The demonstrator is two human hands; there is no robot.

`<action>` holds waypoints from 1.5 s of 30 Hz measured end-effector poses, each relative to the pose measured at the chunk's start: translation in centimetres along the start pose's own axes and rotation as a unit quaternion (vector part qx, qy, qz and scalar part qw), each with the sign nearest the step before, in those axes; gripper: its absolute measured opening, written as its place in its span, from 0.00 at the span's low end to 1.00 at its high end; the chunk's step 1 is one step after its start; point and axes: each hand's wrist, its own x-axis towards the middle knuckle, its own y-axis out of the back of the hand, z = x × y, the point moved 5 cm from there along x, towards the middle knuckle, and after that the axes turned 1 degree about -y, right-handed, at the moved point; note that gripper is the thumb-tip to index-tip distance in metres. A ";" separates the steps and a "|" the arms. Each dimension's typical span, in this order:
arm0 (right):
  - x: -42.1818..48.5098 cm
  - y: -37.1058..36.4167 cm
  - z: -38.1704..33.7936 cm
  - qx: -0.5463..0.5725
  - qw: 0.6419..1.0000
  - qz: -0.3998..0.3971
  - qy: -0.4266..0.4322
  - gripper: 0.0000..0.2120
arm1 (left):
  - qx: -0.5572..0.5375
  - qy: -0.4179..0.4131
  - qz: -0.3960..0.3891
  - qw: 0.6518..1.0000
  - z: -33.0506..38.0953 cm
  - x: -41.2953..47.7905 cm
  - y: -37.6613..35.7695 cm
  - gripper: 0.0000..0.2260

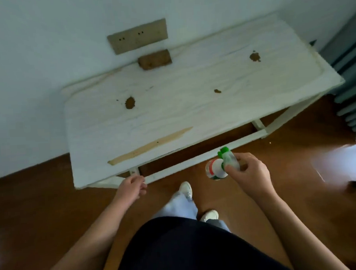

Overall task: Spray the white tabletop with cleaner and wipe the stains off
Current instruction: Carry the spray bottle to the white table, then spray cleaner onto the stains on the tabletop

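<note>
Person stood at the white tabletop (182, 114), right hand (249, 172) gripping the spray bottle (217, 169) (green nozzle up) just off its front edge. Left hand (132, 187) hung loosely curled near that edge, holding nothing. Brown marks on top: left stain (130, 103), small middle stain (217, 91), far-right stain (255, 56). Brown block (155, 59) sat against the wall.

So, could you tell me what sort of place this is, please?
Likely a room in a home: a stained white table against a wall with socket plates, on wood flooring.

tabletop (181, 105) is matt white-painted wood, grainy and chipped; floor (42, 204) is glossy brown wood; spray bottle (218, 167) is shiny plastic.
</note>
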 end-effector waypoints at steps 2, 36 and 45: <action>2.9 -0.3 -1.9 -0.009 0.999 -0.028 0.035 0.17 | -0.045 0.001 0.022 0.999 0.7 0.0 0.5 0.11; 33.3 -3.5 -17.2 -0.006 0.969 -0.066 0.239 0.14 | 0.192 -0.140 0.166 0.957 21.7 12.8 0.6 0.16; 35.9 -8.0 -18.9 0.127 0.951 -0.196 0.203 0.15 | 0.282 -0.160 0.169 0.931 21.2 14.4 -1.7 0.18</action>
